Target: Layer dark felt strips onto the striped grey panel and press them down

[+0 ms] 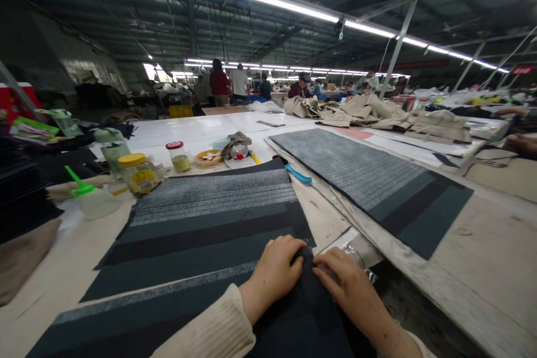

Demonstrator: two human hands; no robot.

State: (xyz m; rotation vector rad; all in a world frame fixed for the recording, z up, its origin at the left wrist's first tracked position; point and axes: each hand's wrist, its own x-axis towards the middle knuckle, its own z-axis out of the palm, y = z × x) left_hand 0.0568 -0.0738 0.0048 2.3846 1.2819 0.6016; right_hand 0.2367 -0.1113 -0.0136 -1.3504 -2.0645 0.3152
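Observation:
A dark fabric panel (168, 313) with a speckled grey band lies at the front of the table. My left hand (279, 263), its fingers curled and closed, grips this panel near its right edge. Close beside it, my right hand (346, 277) pinches the same edge between thumb and fingers; the fingertips partly hide the cloth there. Just beyond, dark panels (201, 240) with grey striped bands are spread flat, overlapping one another. Across a gap on the right lies a larger panel (348, 168) with the same grey and dark bands.
A yellow-lidded jar (140, 176), a red-lidded jar (178, 158), a squeeze bottle (94, 198) and a blue-handled tool (298, 174) stand or lie behind the panels. Dark cloth is stacked (25, 184) at left. Beige pieces (369, 112) are heaped farther back. Several people work beyond.

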